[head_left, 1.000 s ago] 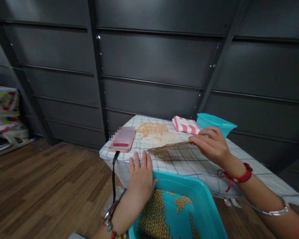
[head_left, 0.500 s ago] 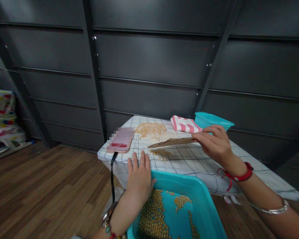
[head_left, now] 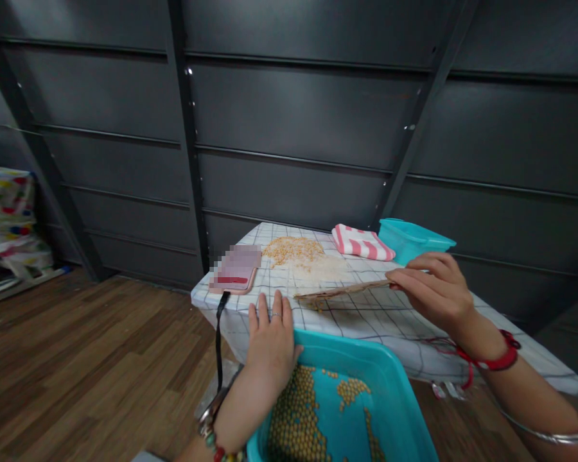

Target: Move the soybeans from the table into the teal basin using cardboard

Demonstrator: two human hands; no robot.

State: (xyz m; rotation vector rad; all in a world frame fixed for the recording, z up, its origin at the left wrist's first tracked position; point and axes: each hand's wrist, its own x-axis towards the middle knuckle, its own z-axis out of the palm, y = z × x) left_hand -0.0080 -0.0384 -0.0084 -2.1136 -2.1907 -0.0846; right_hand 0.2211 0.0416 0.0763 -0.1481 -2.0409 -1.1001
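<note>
My left hand [head_left: 270, 343] lies with its fingers stretched out over the table's front edge, its palm and thumb at the left rim of a turquoise tub [head_left: 340, 338]. Inside the tub are many round yellow soybeans [head_left: 296, 417]. A thin piece of brown cardboard [head_left: 347, 290] is pinched in my right hand [head_left: 438, 292]. It hangs slanted above the front of the tablecloth, its left end low and close to the cloth. A few beans [head_left: 318, 307] show under its lower edge, mostly hidden by it.
The checked white tablecloth [head_left: 279, 282] holds a spread of yellow grains [head_left: 293, 249] with pale powder [head_left: 322, 266], a pink phone [head_left: 238, 266] on a black strap, a pink-striped towel [head_left: 361, 242] and a second turquoise tub [head_left: 411, 237]. A dark panelled wall [head_left: 289, 115] stands behind.
My right hand has moved right and toward me with the cardboard, which now covers most of the small bean cluster at the table's front. My left hand has stayed in place.
</note>
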